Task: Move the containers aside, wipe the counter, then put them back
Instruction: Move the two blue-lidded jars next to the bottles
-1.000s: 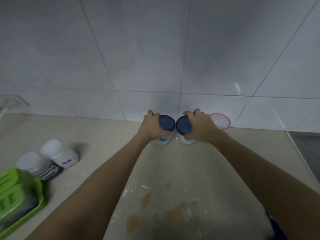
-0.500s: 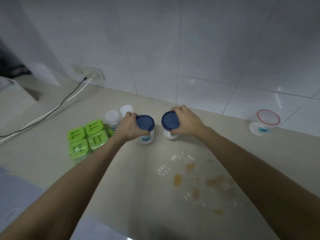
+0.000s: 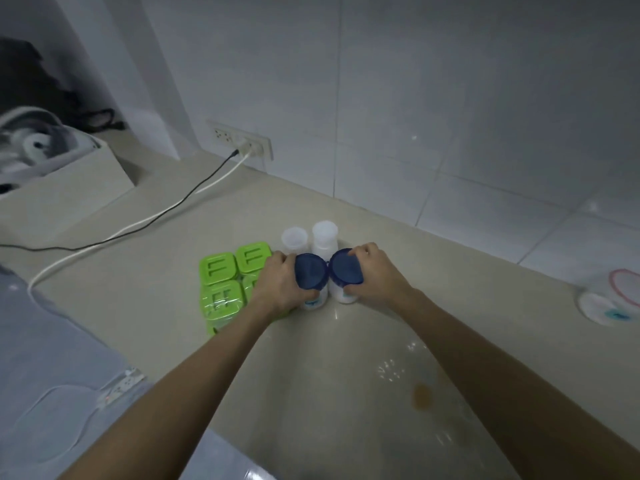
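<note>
Two small white jars with dark blue lids stand side by side on the beige counter. My left hand grips the left blue-lidded jar. My right hand grips the right blue-lidded jar. Both jars touch or nearly touch the counter, right beside the green-lidded boxes. Two white-capped bottles stand just behind them. A brown spill with wet patches lies on the counter to the right, under my right forearm.
A round tub with a red-rimmed lid sits far right by the tiled wall. A wall socket feeds a white cable and a black one across the left counter. A white appliance stands far left. Blue-grey cloth covers the lower left.
Both hands carried the blue-lidded jars leftwards from the back wall, away from the red-rimmed tub, to a spot beside the green boxes and white bottles. The view swung left with them.
</note>
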The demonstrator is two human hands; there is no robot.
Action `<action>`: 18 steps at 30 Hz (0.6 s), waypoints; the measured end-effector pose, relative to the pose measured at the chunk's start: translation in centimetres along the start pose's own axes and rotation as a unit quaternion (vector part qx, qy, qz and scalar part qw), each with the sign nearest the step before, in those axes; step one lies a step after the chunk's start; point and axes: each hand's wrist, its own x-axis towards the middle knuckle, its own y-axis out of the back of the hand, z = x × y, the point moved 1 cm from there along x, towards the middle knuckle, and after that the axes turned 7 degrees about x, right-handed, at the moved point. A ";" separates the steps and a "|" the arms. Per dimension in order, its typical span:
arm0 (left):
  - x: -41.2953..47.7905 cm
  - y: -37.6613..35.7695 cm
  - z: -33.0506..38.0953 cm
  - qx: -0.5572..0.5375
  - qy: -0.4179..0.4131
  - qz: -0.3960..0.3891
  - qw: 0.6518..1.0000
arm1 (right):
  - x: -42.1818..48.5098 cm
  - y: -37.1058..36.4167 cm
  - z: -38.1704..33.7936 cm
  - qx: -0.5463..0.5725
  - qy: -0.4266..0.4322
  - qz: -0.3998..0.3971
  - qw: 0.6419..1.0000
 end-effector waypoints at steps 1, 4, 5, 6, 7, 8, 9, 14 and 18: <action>0.1 -0.2 -0.2 -0.003 0.004 0.006 1.000 | 0.3 -0.3 0.0 0.002 -0.001 0.002 1.000; 0.0 -1.0 -0.3 -0.005 0.006 0.027 1.000 | 1.2 -0.7 0.3 0.010 -0.003 0.006 1.000; 0.0 -1.2 -0.2 -0.008 0.006 0.034 0.999 | 1.4 -0.8 0.5 0.017 -0.001 0.010 1.000; 0.0 -1.3 -0.1 -0.015 0.006 0.040 0.999 | 1.6 -0.8 0.6 0.025 0.002 0.014 1.000; 0.1 -1.4 -0.2 -0.021 0.005 0.046 0.999 | 1.9 -0.8 0.7 0.032 0.005 0.016 0.999; 0.2 -1.5 -0.2 -0.025 0.006 0.050 0.998 | 2.0 -0.8 0.8 0.037 0.006 0.017 0.999; 0.2 -1.6 -0.2 -0.024 0.006 0.054 0.998 | 2.2 -0.8 0.8 0.039 0.007 0.018 0.999; 0.4 -2.2 -0.2 -0.024 0.001 0.074 0.997 | 2.6 -1.0 1.0 0.045 0.013 0.026 0.999; 0.2 -2.7 -0.7 -0.011 -0.013 0.094 0.995 | 2.2 -1.1 1.0 0.039 0.028 0.021 0.999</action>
